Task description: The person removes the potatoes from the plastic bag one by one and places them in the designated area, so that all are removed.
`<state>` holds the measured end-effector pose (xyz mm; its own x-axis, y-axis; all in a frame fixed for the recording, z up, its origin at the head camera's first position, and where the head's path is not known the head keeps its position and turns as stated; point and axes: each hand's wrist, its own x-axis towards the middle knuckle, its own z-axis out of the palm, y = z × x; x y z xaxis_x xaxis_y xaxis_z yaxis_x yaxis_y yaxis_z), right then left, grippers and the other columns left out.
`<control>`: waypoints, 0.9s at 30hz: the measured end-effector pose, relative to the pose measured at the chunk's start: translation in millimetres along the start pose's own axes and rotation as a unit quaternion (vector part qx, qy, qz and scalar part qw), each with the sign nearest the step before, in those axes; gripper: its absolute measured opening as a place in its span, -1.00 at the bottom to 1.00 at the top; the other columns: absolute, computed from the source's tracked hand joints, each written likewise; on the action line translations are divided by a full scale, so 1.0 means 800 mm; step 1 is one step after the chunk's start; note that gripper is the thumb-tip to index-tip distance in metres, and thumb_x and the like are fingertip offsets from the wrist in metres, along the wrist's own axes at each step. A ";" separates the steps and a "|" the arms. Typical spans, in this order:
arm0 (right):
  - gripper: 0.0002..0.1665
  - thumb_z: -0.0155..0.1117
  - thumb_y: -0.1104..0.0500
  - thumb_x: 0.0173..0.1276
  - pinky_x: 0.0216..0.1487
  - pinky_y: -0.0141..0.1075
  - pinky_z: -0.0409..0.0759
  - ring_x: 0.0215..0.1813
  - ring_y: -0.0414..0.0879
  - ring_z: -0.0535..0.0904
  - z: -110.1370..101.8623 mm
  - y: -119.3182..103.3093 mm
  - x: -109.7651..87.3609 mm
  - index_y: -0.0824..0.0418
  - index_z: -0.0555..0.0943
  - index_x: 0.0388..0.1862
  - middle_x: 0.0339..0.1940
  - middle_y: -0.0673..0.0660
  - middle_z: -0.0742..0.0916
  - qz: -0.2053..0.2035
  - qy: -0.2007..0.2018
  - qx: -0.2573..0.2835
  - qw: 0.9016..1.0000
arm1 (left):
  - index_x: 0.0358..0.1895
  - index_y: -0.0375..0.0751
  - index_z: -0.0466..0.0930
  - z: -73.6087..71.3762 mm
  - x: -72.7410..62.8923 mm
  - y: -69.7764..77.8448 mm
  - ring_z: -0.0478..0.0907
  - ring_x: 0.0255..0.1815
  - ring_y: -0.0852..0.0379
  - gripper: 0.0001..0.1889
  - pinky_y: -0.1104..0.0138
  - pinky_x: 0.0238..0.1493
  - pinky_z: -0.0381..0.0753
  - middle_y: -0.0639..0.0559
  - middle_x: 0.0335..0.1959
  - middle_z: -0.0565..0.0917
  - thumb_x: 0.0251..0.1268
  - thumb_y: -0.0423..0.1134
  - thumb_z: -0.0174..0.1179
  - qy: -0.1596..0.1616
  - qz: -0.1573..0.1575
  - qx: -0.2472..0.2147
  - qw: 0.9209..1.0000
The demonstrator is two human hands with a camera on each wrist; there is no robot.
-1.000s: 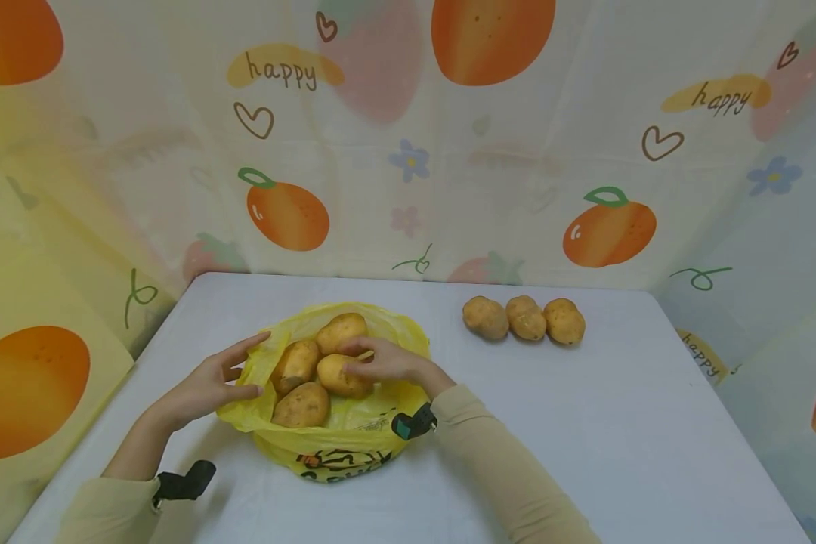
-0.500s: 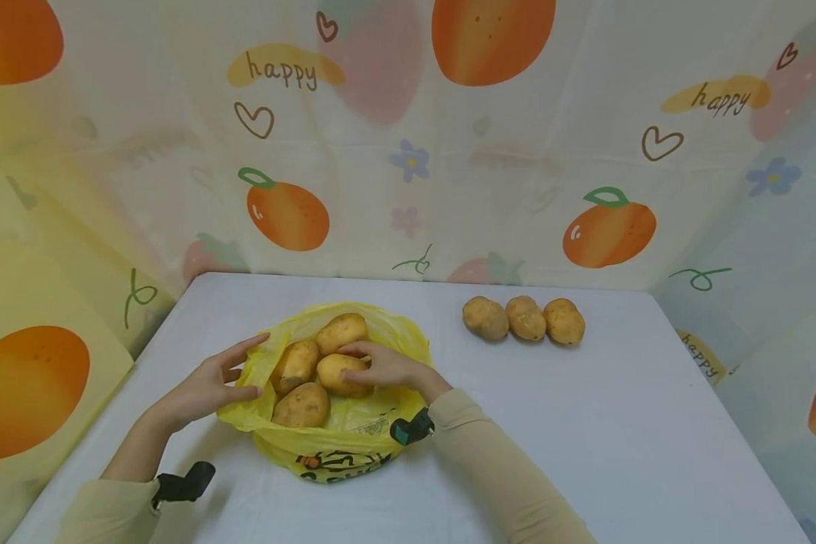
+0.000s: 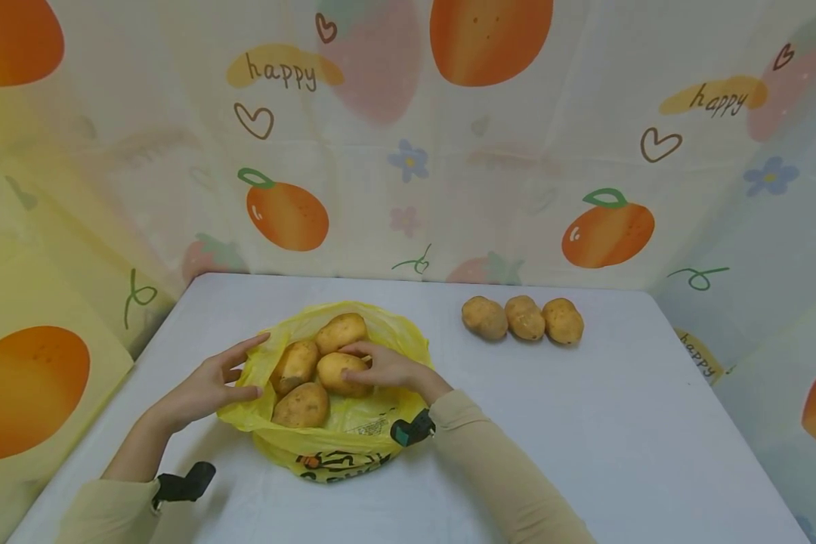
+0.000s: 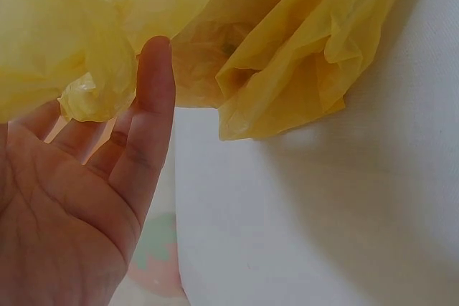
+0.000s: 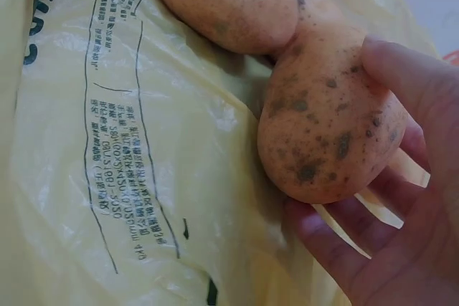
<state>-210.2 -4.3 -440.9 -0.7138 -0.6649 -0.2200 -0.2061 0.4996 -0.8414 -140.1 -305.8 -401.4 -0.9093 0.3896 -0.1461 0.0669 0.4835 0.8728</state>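
In the head view, a yellow plastic bag (image 3: 340,442) lies with its mouth spread wide on the white table, several potatoes inside. My right hand (image 3: 394,368) reaches into it and holds the right-hand potato (image 3: 340,374). The right wrist view shows the thumb on top of this speckled potato (image 5: 333,130) and fingers curled beneath it. Another potato (image 5: 229,5) touches it there. At the bag's left rim, my left hand (image 3: 200,381) touches the plastic with extended fingers. In the left wrist view, crumpled yellow plastic (image 4: 294,69) covers some fingertips of the left hand (image 4: 72,198).
A row of 3 potatoes (image 3: 526,318) lies on the table (image 3: 585,438) at the back right. Behind the table hangs a fruit-patterned cloth (image 3: 483,204). Black wrist cameras (image 3: 185,481) sit near both sleeves.
Over the last second my right hand has shifted very slightly around the potato. The left hand, the bag and the other potatoes look unmoved.
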 end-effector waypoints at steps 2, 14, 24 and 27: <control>-0.33 0.17 -0.18 0.26 0.11 -0.28 0.39 0.21 -0.16 0.38 -0.002 -0.002 -0.002 -0.07 0.32 0.32 0.26 -0.07 0.46 -0.004 0.004 -0.002 1.000 | 0.46 0.05 -0.04 0.000 0.000 0.000 0.25 0.24 -0.40 -0.16 0.26 -0.08 0.52 -0.21 0.44 0.03 0.16 -0.24 0.25 0.000 0.001 -0.001 1.000; -0.31 0.18 -0.20 0.24 0.11 -0.26 0.41 0.17 -0.15 0.40 -0.023 -0.016 -0.011 -0.08 0.31 0.32 0.25 -0.02 0.45 -0.015 0.018 -0.009 1.000 | 0.46 0.05 -0.04 0.001 0.002 -0.001 0.25 0.23 -0.41 -0.15 0.31 -0.12 0.54 -0.20 0.45 0.00 0.15 -0.22 0.26 -0.003 0.000 -0.006 1.000; -0.34 0.22 -0.11 0.25 0.17 -0.24 0.37 0.23 -0.13 0.35 -0.045 -0.028 -0.028 -0.03 0.33 0.31 0.25 0.01 0.44 -0.044 0.037 -0.006 0.998 | 0.46 0.06 -0.04 0.002 0.005 0.002 0.25 0.23 -0.41 -0.17 0.33 -0.15 0.55 -0.20 0.44 0.01 0.16 -0.23 0.25 -0.005 0.002 -0.007 1.000; -0.36 0.22 -0.09 0.26 0.16 -0.25 0.38 0.23 -0.13 0.37 -0.051 -0.033 -0.034 -0.02 0.33 0.30 0.25 0.00 0.44 -0.062 0.045 -0.003 0.997 | 0.46 0.07 -0.03 0.002 0.005 0.002 0.25 0.23 -0.41 -0.17 0.32 -0.16 0.55 -0.20 0.44 0.01 0.16 -0.23 0.25 -0.006 0.000 -0.007 1.000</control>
<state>-212.7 23.2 -392.6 -0.7394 -0.6697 -0.0692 -0.3005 0.4203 -0.8561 -143.1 -301.6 -401.3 -0.9045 0.3989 -0.1508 0.0616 0.4721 0.8794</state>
